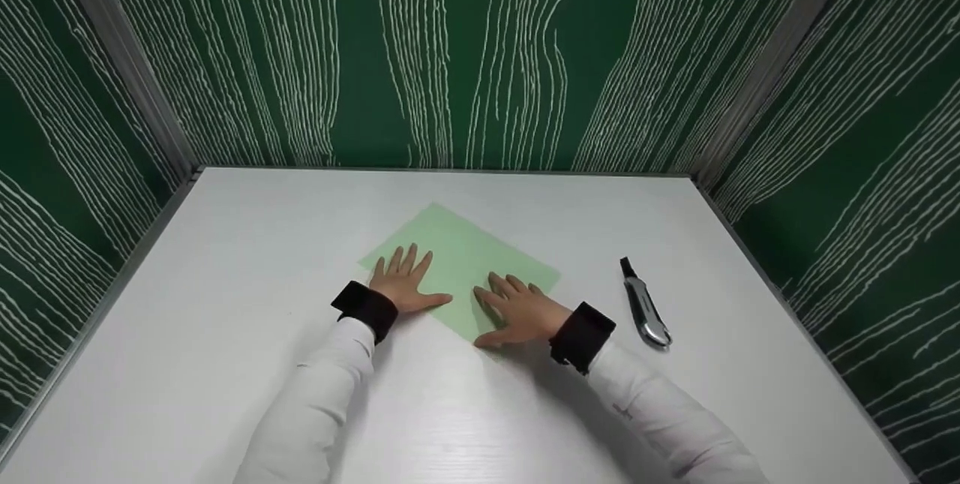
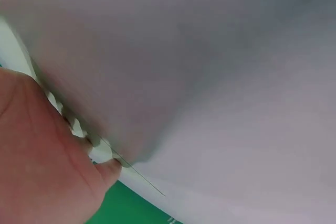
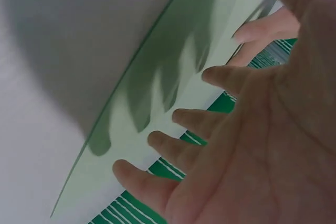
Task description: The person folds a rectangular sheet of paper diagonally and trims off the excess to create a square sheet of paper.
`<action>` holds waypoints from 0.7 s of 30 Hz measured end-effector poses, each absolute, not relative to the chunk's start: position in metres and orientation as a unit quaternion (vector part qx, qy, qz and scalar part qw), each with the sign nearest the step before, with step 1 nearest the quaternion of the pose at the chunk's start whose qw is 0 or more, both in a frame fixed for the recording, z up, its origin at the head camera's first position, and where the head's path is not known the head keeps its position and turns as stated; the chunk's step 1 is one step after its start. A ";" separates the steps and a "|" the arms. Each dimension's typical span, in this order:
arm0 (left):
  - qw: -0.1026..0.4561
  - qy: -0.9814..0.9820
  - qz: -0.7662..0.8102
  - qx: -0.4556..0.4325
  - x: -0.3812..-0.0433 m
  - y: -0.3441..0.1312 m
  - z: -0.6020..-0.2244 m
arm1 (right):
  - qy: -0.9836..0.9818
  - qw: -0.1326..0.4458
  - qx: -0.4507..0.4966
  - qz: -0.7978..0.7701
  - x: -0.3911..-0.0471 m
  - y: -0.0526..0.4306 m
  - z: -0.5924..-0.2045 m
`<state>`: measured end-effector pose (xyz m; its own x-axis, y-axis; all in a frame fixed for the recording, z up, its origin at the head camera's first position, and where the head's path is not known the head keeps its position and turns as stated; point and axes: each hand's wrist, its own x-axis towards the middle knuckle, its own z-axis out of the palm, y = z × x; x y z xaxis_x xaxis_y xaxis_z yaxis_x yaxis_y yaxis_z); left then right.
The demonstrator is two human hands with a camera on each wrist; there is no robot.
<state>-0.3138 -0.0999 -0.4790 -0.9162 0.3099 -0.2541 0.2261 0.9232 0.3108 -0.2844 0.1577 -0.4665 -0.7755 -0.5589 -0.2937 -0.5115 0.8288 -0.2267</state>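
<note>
A light green sheet of paper (image 1: 457, 244) lies flat on the white table, turned so that its corners point away and to the sides. On its left part rests my left hand (image 1: 403, 285), fingers spread and thumb pointing right. My right hand (image 1: 521, 311) is over the right part of the sheet, its fingers extended. In the right wrist view the fingertips of this right hand (image 3: 231, 145) stand a little apart from the paper (image 3: 157, 87), casting shadows on it. The left wrist view shows the left hand (image 2: 47, 150) low against the sheet's edge.
A grey and black utility knife (image 1: 646, 308) lies on the white table (image 1: 225, 281) to the right of my right hand. Green walls (image 1: 375, 56) with white wavy lines rise behind the table and along both sides.
</note>
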 end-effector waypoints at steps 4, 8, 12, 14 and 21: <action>0.156 0.966 0.131 0.156 -0.317 -0.107 -0.485 | 0.936 0.189 -0.285 -0.084 -0.288 0.164 -0.470; 0.156 0.963 0.131 0.175 -0.319 -0.113 -0.489 | 0.933 0.204 -0.280 -0.098 -0.290 0.168 -0.474; 0.147 0.960 0.138 0.192 -0.319 -0.117 -0.492 | 0.933 0.215 -0.273 -0.098 -0.291 0.168 -0.477; 0.133 0.960 0.144 0.198 -0.319 -0.117 -0.494 | 0.933 0.217 -0.270 -0.094 -0.291 0.167 -0.479; 0.110 0.964 0.133 0.204 -0.311 -0.112 -0.496 | 0.937 0.221 -0.259 -0.084 -0.290 0.164 -0.480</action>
